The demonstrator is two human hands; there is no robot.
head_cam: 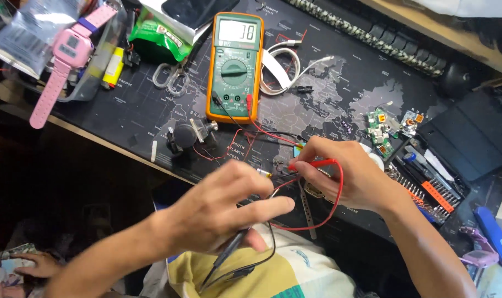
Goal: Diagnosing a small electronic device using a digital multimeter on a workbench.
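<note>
Black insulation covers the probe that is pinched between the thumb and curled fingers of the left hand, its lead trailing down over a pale yellow shirt. Just beyond, a red probe is gripped by the closed fingertips of the right hand, and its red lead is looped under the wrist. The two probe tips are brought close together above the edge of a dark desk mat printed with a world map; whatever small part lies between them is too hidden to be told. A thin metal strip is seen just beneath the hands. To the right, a case of screwdriver bits is laid open, with small green circuit boards just behind it. Left of the hands, a small black knob-like component with thin red wires is set on the mat. Farther back, an orange and green digital multimeter is placed flat, both leads plugged into its lower sockets and its display lit. Beside it are found a coiled white cable and a pair of scissors. At the far left, a pink children's smartwatch is rested on a clear plastic bag, and a braided cord is stretched along the far edge.
</note>
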